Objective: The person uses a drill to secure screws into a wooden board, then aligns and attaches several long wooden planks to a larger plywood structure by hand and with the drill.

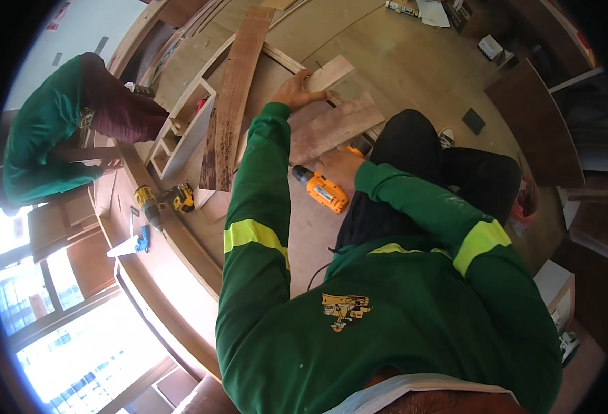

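My left hand is closed round the near end of a short pale wood strip, thumb on one side and fingers on the other. Below the strip lies a wider reddish-brown board. My right hand wraps the handle of an orange cordless drill, by my bent knee. The drill's dark chuck points left, toward the boards, and its base shows past my fingers. A long brown plank with a rough, dark-speckled end slants beside my left forearm, across a pale wooden frame.
At left a person in a green top bends over, one hand on the woodwork. A yellow-and-black drill and a blue tool lie on the bench-like ledge. Dark panels lean at right; a sealant tube lies far off.
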{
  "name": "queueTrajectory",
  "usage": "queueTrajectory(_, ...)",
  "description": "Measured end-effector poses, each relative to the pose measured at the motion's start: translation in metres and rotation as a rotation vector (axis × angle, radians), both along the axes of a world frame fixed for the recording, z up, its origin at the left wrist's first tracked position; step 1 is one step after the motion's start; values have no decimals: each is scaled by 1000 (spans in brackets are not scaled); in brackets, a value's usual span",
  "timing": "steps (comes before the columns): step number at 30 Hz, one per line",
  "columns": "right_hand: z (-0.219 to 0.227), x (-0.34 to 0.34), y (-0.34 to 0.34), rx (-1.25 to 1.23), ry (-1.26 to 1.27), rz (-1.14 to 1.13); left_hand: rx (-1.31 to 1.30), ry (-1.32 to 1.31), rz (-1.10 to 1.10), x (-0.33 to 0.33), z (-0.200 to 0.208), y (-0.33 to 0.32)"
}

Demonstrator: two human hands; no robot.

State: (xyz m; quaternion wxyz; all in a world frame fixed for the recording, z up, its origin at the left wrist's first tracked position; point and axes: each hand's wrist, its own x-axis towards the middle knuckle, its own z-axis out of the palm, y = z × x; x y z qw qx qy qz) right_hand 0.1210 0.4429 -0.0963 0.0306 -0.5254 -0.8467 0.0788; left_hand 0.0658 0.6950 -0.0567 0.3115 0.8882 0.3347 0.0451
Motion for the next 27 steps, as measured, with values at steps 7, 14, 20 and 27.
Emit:
queueTrajectory(7, -12, 4, 18, -154, 306, -138, 51, 23, 65, -16, 2, -5)
queueTrajectory(14, 16, 147, 83, -453, 364, -861, 67, -71, -5, -29, 21, -18)
queueTrajectory(20, -58, 197, 76, -426, 1301, -705, -115, -96, -51, -24, 80, -36)
queueTrajectory(27, 9, 179, 50, -73, 1150, -596, 305, -199, -153, -34, 93, -78)
